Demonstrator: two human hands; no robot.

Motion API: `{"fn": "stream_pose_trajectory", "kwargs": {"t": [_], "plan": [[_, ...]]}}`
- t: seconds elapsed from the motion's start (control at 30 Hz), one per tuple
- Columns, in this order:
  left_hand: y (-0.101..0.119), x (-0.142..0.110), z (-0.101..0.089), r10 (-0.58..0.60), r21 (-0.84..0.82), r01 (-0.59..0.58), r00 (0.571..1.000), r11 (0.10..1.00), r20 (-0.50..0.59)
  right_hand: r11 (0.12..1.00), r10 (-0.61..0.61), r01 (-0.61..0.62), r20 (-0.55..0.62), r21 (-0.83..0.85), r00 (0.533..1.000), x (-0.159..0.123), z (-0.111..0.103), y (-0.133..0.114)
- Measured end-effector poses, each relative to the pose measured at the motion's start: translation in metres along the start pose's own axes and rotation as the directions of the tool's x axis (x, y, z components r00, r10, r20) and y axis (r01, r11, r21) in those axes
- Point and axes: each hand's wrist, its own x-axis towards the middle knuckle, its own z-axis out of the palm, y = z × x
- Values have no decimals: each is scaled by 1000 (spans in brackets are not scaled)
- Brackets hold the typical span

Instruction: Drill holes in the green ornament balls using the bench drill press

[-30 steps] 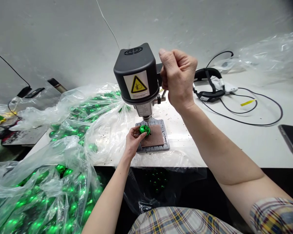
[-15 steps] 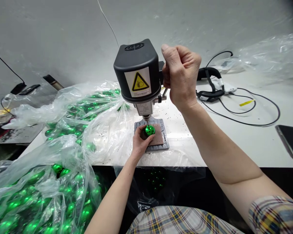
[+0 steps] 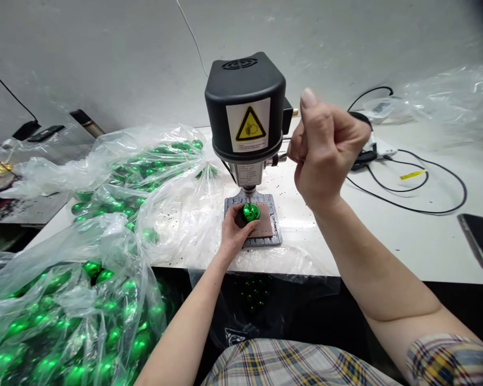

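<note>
A small black bench drill with a yellow warning label stands on the white table. My left hand pinches a shiny green ball on the brown pad of the drill's base plate, right under the chuck. My right hand is closed in a fist around the drill's side lever, lowered beside the drill head; the lever itself is mostly hidden by the fingers.
Clear plastic bags full of green balls lie left of the drill and spill off the table edge at lower left. A black headset with cables sits behind my right hand. A dark phone lies at far right.
My right hand has swung the lever down and forward, from beside the top of the drill head to lower at its side. The left hand shifted the ball under the chuck.
</note>
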Motion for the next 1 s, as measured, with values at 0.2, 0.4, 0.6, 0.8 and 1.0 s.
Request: {"fn": "stream_pose_trajectory", "kwargs": {"t": [0.2, 0.4, 0.6, 0.8, 1.0], "plan": [[4, -1, 0, 9, 21, -9, 1000, 1000, 14, 988, -152, 152, -60, -6, 987, -30, -11, 8], [10, -1, 0, -5, -4, 5, 1000, 1000, 2, 956, -294, 294, 79, 10, 953, -43, -27, 19], [13, -2, -1, -9, -20, 9, 1000, 1000, -2, 899, -436, 431, 210, 71, 875, -48, -41, 32], [10, 3, 0, -43, -28, 42, 999, 999, -10, 949, -312, 304, 112, 83, 943, -22, -22, 18], [47, -27, -7, -30, 187, 55, 990, 981, -137, 923, 371, -378, 102, 67, 923, 48, 13, 8]]}}
